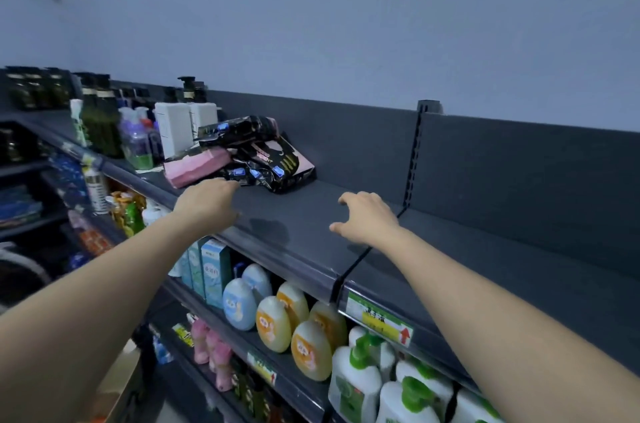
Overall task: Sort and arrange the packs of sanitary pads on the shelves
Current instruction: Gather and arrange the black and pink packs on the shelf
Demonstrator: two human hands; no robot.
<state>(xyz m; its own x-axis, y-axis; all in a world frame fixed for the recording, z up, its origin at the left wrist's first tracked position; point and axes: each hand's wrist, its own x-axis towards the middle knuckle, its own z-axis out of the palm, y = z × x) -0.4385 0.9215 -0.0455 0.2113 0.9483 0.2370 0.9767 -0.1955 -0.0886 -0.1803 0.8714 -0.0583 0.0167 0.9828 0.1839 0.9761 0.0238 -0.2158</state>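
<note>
A loose heap of sanitary pad packs lies on the top shelf [311,211]: several shiny black packs [273,159], one on top [239,129], and a pink pack [197,166] at the left of the heap. My left hand [207,202] reaches over the shelf's front edge, fingertips just short of the nearest black pack, holding nothing. My right hand [367,216] hovers over bare shelf to the right of the heap, fingers spread and curled, empty.
Pump bottles and white boxes [173,131] crowd the top shelf left of the heap. Dark back panel [485,159] behind. Lower shelves hold blue and yellow bottles [277,311], green-capped white bottles [360,381] and cartons [214,270].
</note>
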